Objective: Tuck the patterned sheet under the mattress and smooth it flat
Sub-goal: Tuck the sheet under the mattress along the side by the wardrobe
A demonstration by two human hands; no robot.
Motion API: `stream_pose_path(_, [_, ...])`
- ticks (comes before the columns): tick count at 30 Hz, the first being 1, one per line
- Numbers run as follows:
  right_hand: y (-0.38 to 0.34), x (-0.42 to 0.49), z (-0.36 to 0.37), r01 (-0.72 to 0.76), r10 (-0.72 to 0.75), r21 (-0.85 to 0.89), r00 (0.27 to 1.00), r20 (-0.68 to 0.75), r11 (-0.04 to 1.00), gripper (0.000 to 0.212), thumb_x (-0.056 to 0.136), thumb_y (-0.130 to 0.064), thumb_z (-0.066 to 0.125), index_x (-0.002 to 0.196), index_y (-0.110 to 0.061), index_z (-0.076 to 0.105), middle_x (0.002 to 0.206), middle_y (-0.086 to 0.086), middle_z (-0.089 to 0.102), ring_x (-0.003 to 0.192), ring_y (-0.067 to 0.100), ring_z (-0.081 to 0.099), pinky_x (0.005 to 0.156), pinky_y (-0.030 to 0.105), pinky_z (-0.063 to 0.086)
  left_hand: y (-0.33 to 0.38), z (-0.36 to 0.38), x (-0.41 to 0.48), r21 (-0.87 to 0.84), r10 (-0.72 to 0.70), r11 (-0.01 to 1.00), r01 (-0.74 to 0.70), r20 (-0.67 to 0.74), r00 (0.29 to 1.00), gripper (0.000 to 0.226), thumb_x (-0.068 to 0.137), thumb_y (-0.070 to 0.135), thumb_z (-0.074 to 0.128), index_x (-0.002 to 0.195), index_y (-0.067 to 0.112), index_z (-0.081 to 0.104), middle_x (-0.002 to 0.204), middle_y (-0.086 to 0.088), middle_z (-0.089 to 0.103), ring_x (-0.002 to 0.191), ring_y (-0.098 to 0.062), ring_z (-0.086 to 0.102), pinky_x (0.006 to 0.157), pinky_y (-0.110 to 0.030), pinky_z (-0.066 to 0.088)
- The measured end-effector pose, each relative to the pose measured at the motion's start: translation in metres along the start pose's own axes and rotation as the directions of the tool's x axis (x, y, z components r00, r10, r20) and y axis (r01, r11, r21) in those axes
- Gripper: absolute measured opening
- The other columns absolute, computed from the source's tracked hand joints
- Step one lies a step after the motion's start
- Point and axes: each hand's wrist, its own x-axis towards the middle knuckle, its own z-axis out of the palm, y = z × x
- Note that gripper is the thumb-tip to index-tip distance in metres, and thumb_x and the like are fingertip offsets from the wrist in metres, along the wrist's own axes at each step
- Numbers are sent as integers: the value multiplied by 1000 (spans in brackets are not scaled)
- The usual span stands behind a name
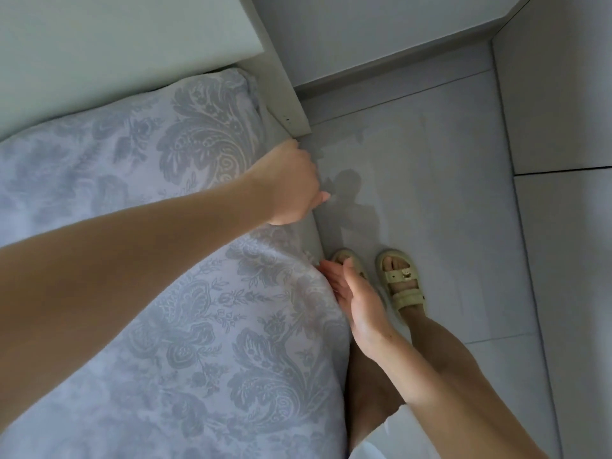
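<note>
While sheet (pixel 185 342) top looks smooth, side tuck unfin. | R hand (pixel 359 303) grip open, flat on edge | L hand (pixel 291 187) grip: can't tell

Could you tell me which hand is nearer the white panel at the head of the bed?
Left. The left hand is by the white panel; the right hand is farther away, at the patterned sheet.

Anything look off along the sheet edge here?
Only the patterned sheet: it bunches into a loose, rumpled ridge along its floor-side edge, right beside the right hand, so it is not yet flat there. Nothing torn or spilled shows.
</note>
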Motion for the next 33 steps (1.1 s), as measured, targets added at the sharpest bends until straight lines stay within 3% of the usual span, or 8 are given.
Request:
stream_pose_path(1, [1,-1,-1,6,-6,0,1000,26,1000,38,100,-40,28,108,-23,61,109,-11,69,104,1,62,89,22,47,12,3,-4,-79,40,996,-45,-59,997,60,101,41,13,90,15,66,89,-3,64,92,-26,56,91,-38,41])
stream_pose_path(4, [7,-5,-4,29,-29,4,996,81,1000,36,102,-37,26,106,-31,60,98,-21,71,99,-6,63,79,14,49,40,16,-18,-220,104,973,-75,125,987,66,99,45,11,93,10,67,94,-5,65,96,-27,57,91,-40,44])
stream_pose_path(10, [19,-9,3,47,-39,-27,973,227,999,40,92,-46,30,120,-33,55,116,-16,67,112,1,59,84,16,50,49,24,-8,21,48,998,-57,299,953,51,102,41,12,127,25,54,117,0,63,117,-23,51,113,-46,20])
stream_pose_path(15, [20,-7,6,-1,-36,110,942,333,994,53,89,-52,29,133,-29,47,129,-10,60,121,7,54,98,26,45,58,9,-12,87,-4,996,-28,347,938,45,103,36,13,129,27,50,107,-3,64,106,-26,55,107,-47,18])
stream_pose_path(20, [13,31,23,-232,195,40,890,413,972,81,86,-74,17,136,-20,49,132,5,58,122,22,54,105,40,40,50,-1,-22,39,-29,999,18,317,948,48,104,34,10,134,22,45,125,-8,58,119,-29,49,111,-49,16])
stream_pose_path(25, [13,38,9,-313,298,-34,859,415,949,97,77,-84,12,135,-17,51,134,9,56,125,27,51,110,46,33,53,9,-18,-166,-15,986,22,39,999,65,100,44,9,89,11,64,88,-7,65,83,-24,53,100,-41,36])
stream_pose_path(27, [25,26,-4,-335,308,-14,848,431,942,98,76,-84,10,136,-17,49,132,8,57,124,26,52,109,45,35,62,15,-24,-164,29,986,-16,78,997,66,99,46,7,74,13,59,78,-4,62,84,-24,56,100,-40,38])
stream_pose_path(33, [46,23,18,-292,245,67,890,385,954,76,84,-77,16,111,-27,66,124,7,63,120,25,55,109,44,36,80,20,-21,109,-30,994,-1,274,961,56,102,39,8,129,19,53,122,-6,61,118,-26,51,112,-44,23])
